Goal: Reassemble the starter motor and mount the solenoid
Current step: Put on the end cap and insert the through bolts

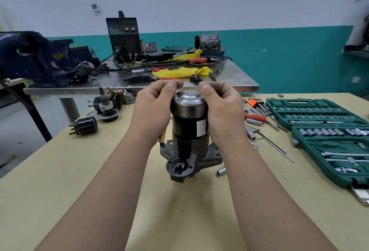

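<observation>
The starter motor stands upright in the middle of the beige table, black body with a white label, grey cast nose housing at the bottom. On top sits the silver end cap. My left hand grips the cap's left side and my right hand grips its right side, thumbs over the rim. The black cylindrical solenoid with copper terminals lies apart at the left. Further starter parts lie behind it.
An open green socket set lies to the right. Loose sockets, hex keys and a red-handled tool are scattered beside the motor, one socket near its base. A steel bench behind carries a blue vise, a welder and yellow cloth.
</observation>
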